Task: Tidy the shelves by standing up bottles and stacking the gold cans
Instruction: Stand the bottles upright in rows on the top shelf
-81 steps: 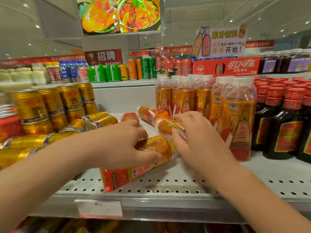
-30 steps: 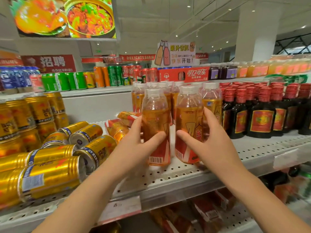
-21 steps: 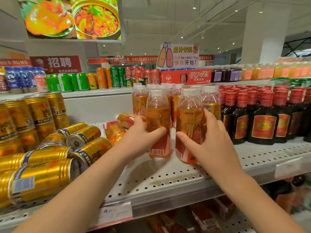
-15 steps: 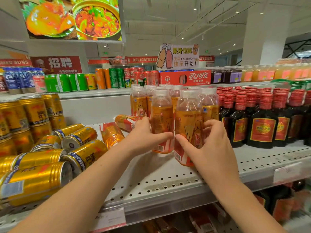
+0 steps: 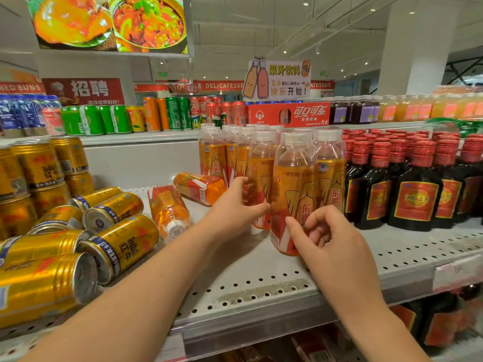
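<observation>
At the far left, stacked cans (image 5: 39, 163) stood upright two high, partly cut off by the frame edge. In front of them, loose gold cans (image 5: 122, 241) lay on their sides on the shelf (image 5: 261, 286), their ends turned toward you and to the right. One fallen bottle (image 5: 170, 212) lay with its white cap toward you and its base toward the back. A second fallen bottle (image 5: 201, 188) lay crosswise behind it, its cap to the left.

Your left hand (image 5: 232, 207) gripped the lower half of an upright bottle (image 5: 261, 173), thumb across the front and fingers hidden behind. Just to its right and nearer you stood the front bottle (image 5: 292, 194), cap up. Your right hand (image 5: 332, 246) had its thumb on that bottle's lower label and its fingers curled. Whether it truly held the bottle could not be told. Red-capped dark bottles (image 5: 415, 194) stood in rows at the right, blurred toward the edge.
</observation>
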A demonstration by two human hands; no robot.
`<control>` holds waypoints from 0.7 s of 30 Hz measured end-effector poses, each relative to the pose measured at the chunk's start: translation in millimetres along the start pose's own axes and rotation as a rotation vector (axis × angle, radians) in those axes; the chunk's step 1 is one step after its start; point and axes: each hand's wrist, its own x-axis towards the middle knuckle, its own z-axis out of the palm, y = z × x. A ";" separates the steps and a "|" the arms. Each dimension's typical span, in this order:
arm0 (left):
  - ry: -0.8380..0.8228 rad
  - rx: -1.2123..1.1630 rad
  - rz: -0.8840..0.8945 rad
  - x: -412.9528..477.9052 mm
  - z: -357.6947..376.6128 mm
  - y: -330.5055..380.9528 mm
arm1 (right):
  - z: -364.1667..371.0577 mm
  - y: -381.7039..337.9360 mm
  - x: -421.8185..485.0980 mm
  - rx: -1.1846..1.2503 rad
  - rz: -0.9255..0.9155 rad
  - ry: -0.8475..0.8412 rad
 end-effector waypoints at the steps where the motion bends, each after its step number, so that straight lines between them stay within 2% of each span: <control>1: 0.003 0.001 0.003 0.4 0.4 -0.3 | 1.0 -0.5 0.1 0.000 0.000 -0.013; 15: -0.094 -0.019 -0.010 -18.0 -6.0 5.3 | 0.1 -5.4 -2.6 -0.058 -0.081 -0.074; 21: 0.190 0.344 0.072 -37.5 -46.3 23.9 | 9.1 -24.6 -10.8 0.043 -0.199 -0.205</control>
